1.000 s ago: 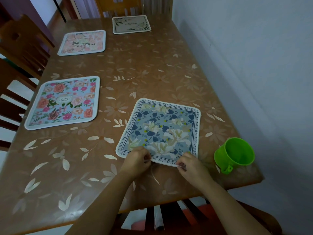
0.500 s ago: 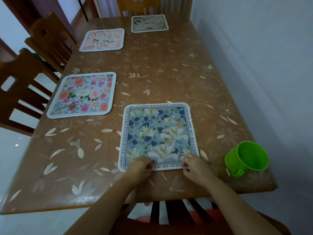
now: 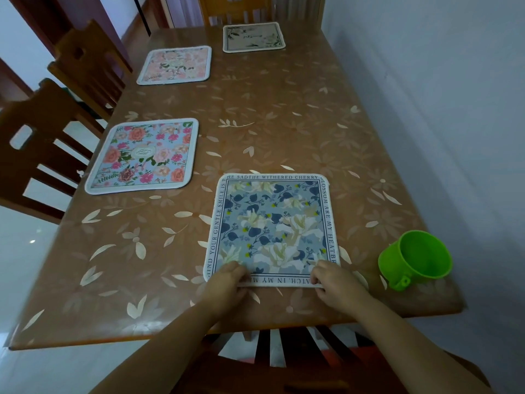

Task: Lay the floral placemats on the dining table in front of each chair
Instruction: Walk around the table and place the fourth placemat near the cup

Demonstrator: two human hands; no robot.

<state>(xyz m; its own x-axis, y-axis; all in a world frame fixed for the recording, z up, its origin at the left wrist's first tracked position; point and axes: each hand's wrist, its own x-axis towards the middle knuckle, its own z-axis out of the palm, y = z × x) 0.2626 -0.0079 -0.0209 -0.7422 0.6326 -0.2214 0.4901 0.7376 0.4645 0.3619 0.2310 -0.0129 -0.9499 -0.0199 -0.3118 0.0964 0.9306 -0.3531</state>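
A blue-and-white floral placemat (image 3: 272,226) with a text border lies flat near the table's front edge, square to it. My left hand (image 3: 227,282) pinches its near left edge and my right hand (image 3: 332,280) pinches its near right edge. A pink-rose placemat (image 3: 143,156) lies at the left side, a pale pink one (image 3: 174,65) farther back on the left, and a beige one (image 3: 253,37) at the far end. The brown leaf-patterned table (image 3: 284,115) carries them all.
A green plastic cup (image 3: 416,258) stands at the front right corner, close to my right hand. Wooden chairs (image 3: 42,143) stand along the left side, one at the far end and one below me. A white wall runs along the table's right edge.
Both hands turned the blue placemat from a skewed angle to square with the table edge and slid it slightly nearer. The view shifted so the table sits more to the right.
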